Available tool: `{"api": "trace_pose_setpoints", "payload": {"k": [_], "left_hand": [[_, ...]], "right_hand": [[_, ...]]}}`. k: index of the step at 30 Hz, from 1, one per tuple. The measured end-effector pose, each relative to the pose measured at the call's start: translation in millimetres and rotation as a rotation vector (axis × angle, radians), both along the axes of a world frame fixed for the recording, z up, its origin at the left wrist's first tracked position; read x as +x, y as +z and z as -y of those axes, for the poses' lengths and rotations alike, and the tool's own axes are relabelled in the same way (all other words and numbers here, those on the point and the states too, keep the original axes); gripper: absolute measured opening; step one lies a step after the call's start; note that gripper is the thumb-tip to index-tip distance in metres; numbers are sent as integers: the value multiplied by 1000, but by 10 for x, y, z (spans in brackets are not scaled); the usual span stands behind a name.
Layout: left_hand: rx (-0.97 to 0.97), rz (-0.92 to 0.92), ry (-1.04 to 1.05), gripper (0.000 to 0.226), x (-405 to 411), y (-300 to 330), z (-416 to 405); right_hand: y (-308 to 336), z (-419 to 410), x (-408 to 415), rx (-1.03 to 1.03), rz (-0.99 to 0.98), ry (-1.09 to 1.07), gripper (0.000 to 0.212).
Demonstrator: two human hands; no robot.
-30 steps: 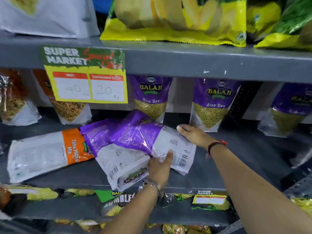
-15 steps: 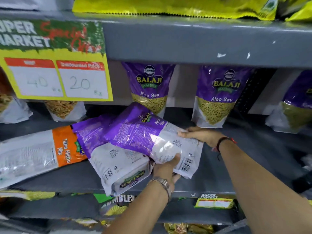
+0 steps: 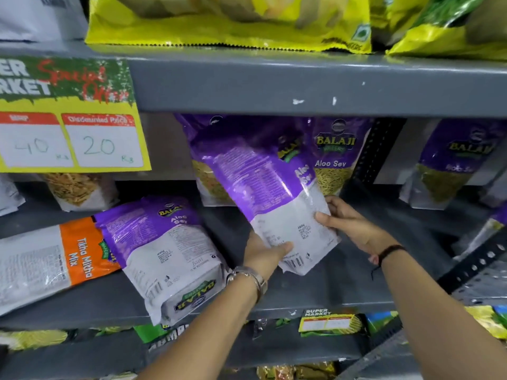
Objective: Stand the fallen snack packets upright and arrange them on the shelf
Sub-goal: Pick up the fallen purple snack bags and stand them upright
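Both hands hold one purple packet (image 3: 263, 193) by its white lower end: the left hand (image 3: 264, 255) grips the bottom left edge with its thumb across the face, and the right hand (image 3: 347, 223) closes on the right edge. The packet is clear of the shelf (image 3: 343, 278), tilted, its top leaning away to the left, back face showing.

Five purple packets can be counted. One is in the hands. One fallen packet (image 3: 164, 253) lies flat just left of the left wrist, its bottom overhanging the shelf's front edge. Three stand at the back: one (image 3: 208, 182) behind the held packet and mostly hidden, one (image 3: 334, 157) just above the right hand, one (image 3: 450, 163) well to the right. One orange-and-white packet (image 3: 49, 261) lies flat farther left, touching the fallen purple one.

Bare shelf shows beneath and right of the hands, as far as the perforated upright (image 3: 477, 264) at the right.
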State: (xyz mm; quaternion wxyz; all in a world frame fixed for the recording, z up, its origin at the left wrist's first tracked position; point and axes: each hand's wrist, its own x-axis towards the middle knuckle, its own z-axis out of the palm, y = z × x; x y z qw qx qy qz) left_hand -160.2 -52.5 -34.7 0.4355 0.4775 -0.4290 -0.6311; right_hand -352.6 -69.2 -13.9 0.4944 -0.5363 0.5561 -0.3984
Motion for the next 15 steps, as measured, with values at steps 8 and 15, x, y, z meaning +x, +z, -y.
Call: {"api": "trace_pose_setpoints", "payload": {"k": [8,15], "left_hand": [[-237,293,-266,52,-295,-54,496],[-187,286,-310,41,-442,-330,485]], "right_hand": [[-297,-289,-262,-163,113,-297,35],[-653,-466,-364,-123,145,-338,76]]}}
